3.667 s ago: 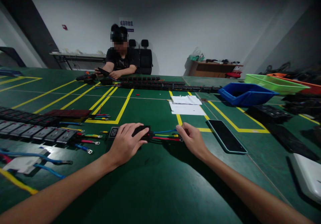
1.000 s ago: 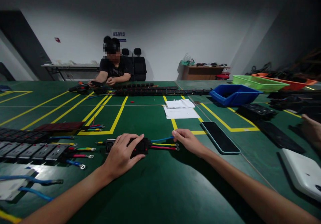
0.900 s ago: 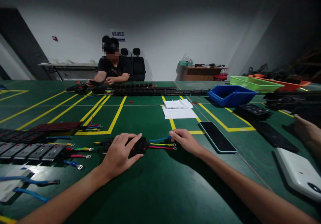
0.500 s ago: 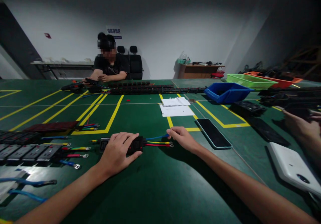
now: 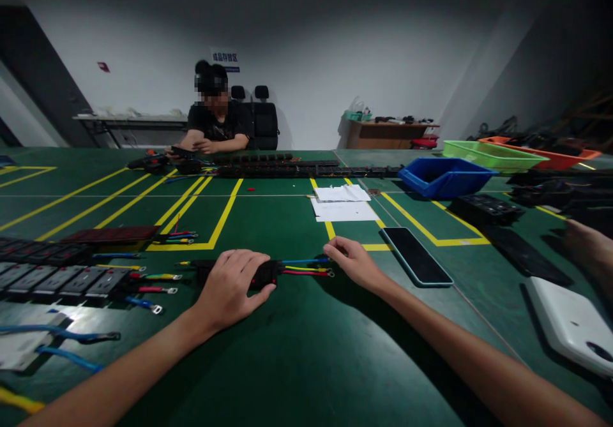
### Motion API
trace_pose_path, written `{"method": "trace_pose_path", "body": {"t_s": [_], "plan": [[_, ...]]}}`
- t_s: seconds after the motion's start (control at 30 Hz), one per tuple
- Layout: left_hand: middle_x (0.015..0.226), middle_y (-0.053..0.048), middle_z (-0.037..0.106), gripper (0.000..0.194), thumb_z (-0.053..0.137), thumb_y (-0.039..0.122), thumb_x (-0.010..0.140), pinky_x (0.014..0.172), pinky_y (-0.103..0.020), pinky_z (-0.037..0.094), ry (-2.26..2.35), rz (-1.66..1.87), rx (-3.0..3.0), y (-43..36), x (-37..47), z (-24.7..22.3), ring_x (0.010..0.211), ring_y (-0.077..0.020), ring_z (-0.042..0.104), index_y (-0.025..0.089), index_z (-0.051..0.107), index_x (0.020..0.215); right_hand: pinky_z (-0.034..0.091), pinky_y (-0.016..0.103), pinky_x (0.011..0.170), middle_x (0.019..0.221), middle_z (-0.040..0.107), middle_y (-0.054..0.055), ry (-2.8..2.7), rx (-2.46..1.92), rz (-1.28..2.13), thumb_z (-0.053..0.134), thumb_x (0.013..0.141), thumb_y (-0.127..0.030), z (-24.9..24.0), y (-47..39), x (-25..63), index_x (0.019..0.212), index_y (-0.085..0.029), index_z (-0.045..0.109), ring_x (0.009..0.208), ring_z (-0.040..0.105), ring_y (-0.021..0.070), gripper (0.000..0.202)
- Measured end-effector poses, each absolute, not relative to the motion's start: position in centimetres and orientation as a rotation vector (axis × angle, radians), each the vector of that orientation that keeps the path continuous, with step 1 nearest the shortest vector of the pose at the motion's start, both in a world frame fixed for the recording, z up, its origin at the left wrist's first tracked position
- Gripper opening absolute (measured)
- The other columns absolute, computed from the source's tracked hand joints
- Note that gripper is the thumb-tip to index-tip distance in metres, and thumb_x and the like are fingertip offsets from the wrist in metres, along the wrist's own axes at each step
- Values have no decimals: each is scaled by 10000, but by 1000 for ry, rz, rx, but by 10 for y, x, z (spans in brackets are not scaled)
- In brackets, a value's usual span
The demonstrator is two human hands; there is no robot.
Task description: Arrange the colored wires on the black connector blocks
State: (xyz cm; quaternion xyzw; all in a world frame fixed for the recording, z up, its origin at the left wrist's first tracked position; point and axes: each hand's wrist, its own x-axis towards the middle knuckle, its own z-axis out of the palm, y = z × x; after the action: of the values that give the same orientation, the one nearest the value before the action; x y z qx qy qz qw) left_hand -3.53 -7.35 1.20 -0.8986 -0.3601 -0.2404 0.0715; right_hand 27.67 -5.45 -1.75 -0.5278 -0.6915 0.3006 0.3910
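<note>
My left hand (image 5: 230, 286) lies over a black socket module (image 5: 264, 275) on the green table, its fingers and thumb gripping the body from above. Blue, yellow-green and red wires (image 5: 306, 272) run out of the module's right end, and a ring terminal shows on the red one. At the tip of the blue wire (image 5: 301, 262), my right hand (image 5: 353, 262) is closed in a pinch; the wire's end is hidden by the fingertips. A short yellow wire (image 5: 184, 263) sticks out of the module's left end.
Rows of socket strips (image 5: 62, 280) with lugged wires lie at left. Right of my hands are a phone (image 5: 417, 256), a white device (image 5: 572, 325), a blue bin (image 5: 445, 177) and paper sheets (image 5: 343, 210). A co-worker (image 5: 218, 120) sits opposite; another person's hand (image 5: 589, 245) is at far right.
The view has shifted slightly, so everything sits a little farther right. The blue wire now lies straighter, closer to the other wires. My left hand keeps its hold on the module.
</note>
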Motion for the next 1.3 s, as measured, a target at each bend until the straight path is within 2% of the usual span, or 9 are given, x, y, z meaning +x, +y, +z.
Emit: {"method": "trace_pose_path", "body": {"t_s": [0.17, 0.33, 0.57, 0.77, 1.3], "plan": [[1170, -107, 706, 411, 655, 392, 920, 959, -483, 470, -1102, -718, -2678, -73, -36, 10, 1097, -292, 643, 174, 592, 1262, 370, 285, 612, 712, 597, 6, -1765, -1451, 529, 523, 873, -346, -17, -58, 275, 788, -196, 636, 656, 537, 167, 206], [1173, -103, 711, 423, 666, 388, 910, 955, -483, 479, -1130, -728, -2654, -71, -35, 9, 1094, -296, 651, 180, 604, 1273, 324, 286, 597, 714, 623, 11, -1826, -1594, 337, 529, 873, -306, -14, -65, 272, 746, -204, 644, 664, 558, 167, 200], [1159, -98, 713, 413, 662, 383, 911, 943, -471, 482, -1132, -745, -2644, -72, -36, 8, 1075, -291, 655, 189, 605, 1271, 324, 283, 606, 736, 637, 12, -1908, -1569, 381, 511, 922, -325, -13, -66, 272, 779, -208, 639, 679, 563, 168, 224], [1180, -102, 706, 423, 665, 381, 914, 957, -484, 480, -1157, -729, -2648, -72, -36, 8, 1098, -295, 647, 183, 598, 1282, 348, 291, 653, 787, 647, 23, -1932, -1452, 534, 440, 1001, -439, -18, -62, 278, 846, -208, 623, 727, 578, 184, 333], [1166, -114, 710, 387, 678, 357, 913, 953, -486, 485, -1103, -756, -2680, -71, -36, 8, 1082, -293, 654, 173, 593, 1242, 332, 278, 632, 770, 634, 14, -2001, -1453, 637, 418, 1014, -440, -21, -57, 284, 812, -210, 590, 703, 547, 174, 351]]}}
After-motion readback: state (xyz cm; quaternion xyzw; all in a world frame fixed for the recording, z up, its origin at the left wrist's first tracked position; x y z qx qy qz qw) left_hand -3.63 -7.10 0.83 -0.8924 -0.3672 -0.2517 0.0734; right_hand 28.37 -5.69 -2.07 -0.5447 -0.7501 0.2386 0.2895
